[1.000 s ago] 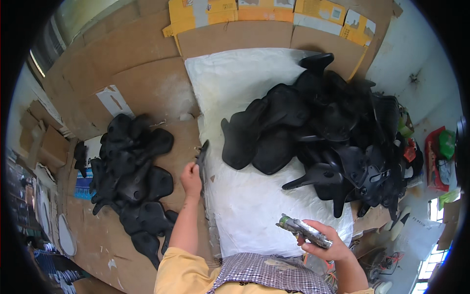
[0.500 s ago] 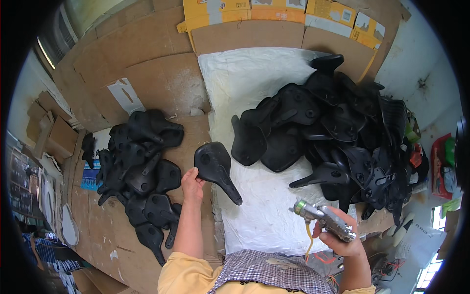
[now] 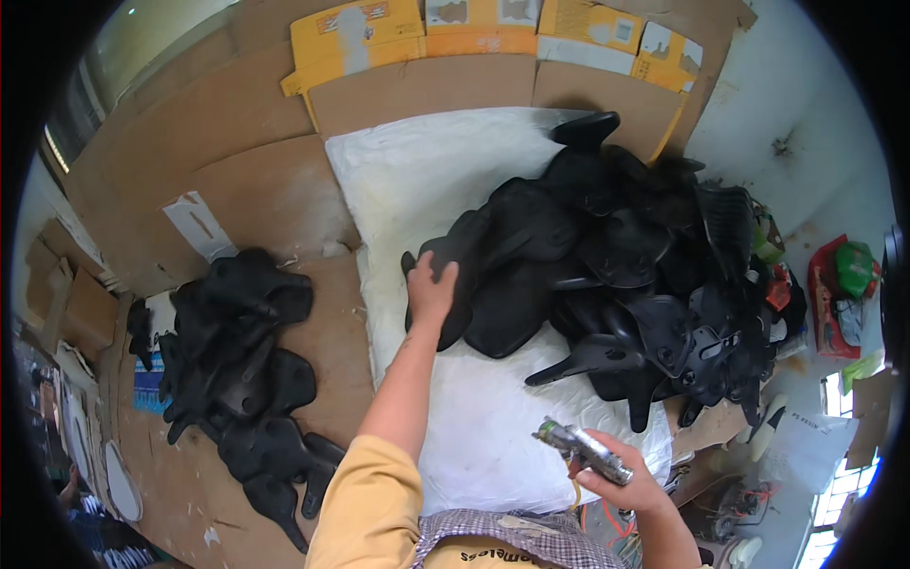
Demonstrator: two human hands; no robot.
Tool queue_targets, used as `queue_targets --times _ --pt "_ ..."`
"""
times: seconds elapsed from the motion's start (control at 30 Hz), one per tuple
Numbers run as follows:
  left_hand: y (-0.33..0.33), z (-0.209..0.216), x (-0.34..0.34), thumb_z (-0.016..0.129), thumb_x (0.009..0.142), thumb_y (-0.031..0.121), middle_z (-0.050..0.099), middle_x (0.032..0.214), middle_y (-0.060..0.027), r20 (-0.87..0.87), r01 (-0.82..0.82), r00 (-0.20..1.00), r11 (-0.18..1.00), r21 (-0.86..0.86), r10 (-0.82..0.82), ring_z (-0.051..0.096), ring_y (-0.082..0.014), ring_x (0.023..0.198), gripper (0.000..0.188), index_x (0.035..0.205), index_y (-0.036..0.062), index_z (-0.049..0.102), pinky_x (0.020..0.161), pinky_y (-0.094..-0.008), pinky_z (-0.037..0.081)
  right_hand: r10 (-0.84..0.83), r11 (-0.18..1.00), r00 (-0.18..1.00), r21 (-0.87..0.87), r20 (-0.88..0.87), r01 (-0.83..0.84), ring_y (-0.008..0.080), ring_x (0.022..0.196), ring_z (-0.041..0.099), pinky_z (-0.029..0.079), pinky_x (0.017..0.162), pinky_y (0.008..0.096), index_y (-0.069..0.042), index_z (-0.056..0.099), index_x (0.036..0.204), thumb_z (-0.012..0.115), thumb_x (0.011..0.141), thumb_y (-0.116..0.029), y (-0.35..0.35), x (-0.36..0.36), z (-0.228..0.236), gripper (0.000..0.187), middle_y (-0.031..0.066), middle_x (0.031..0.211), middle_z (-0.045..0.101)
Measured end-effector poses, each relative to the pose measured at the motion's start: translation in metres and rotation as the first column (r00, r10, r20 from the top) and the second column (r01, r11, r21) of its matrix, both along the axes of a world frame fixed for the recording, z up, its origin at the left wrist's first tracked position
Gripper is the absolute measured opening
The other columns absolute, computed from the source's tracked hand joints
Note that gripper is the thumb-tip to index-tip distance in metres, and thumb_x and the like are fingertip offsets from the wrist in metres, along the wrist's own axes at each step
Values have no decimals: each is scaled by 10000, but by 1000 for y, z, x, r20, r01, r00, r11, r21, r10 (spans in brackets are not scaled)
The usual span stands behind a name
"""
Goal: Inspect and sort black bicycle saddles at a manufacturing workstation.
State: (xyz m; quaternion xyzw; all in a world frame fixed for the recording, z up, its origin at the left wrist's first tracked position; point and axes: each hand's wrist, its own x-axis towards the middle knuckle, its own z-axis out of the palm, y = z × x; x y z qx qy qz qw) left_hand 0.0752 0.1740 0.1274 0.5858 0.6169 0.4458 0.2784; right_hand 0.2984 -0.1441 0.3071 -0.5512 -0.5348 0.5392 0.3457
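My left hand [image 3: 433, 289] reaches over the white sheet to the left edge of a large heap of black bicycle saddles [image 3: 545, 228]. Its fingers are spread apart and rest against a black bicycle saddle [image 3: 464, 284] there; part of that saddle is hidden behind the hand. Lower down and to the right, my right hand [image 3: 630, 479] is closed round a metal spray gun [image 3: 583, 449], its nozzle pointing up and left. A yellow hose [image 3: 575, 493] hangs from the spray gun.
A smaller pile of black saddles [image 3: 251, 379] lies on brown cardboard [image 3: 332, 313] at left. The white sheet [image 3: 474, 427] lies under the large heap. Cardboard panels [image 3: 256, 180] wall the far side. Red and green bags [image 3: 844, 284] stand at far right.
My left hand has moved away and right, from holding one saddle over the sheet's left edge to the large heap; that saddle no longer hangs apart. The view has shifted. The spray gun stays held.
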Motion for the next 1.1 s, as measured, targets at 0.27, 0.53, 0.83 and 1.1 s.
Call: queue_targets --times 0.27,0.53,0.83,1.1 --pt "-20 -14 -34 540 858 227 604 1075 -152 -148 -171 979 964 -202 142 617 -368 954 365 1202 117 492 816 -457 496 -45 996 996 -84 -73 39 129 870 618 481 786 281 -21 517 1276 724 797 -108 0 9 4 529 77 932 659" --pt "-139 -22 -147 481 868 -2 550 1096 -82 775 -72 544 938 -338 321 576 -192 973 504 1359 16 369 843 -319 495 69 997 997 27 -23 -68 125 847 615 480 777 265 11 518 1266 726 799 -107 26 -11 10 524 89 947 659" --pt "-160 -37 -150 432 879 -25 543 1234 -110 881 -1 411 967 -256 234 557 -203 1096 476 1354 -24 398 937 -335 464 5 999 996 45 -88 -1 133 763 618 506 702 276 40 521 1241 696 816 -146 19 -19 18 496 83 858 637" --pt "-84 24 -182 495 927 501 362 1395 -165 989 -503 -145 863 -56 -20 358 -335 1315 657 1359 40 312 1106 -522 265 -71 993 983 -106 -171 53 124 877 602 484 803 276 15 471 1308 701 829 -128 19 11 -9 550 74 959 640"
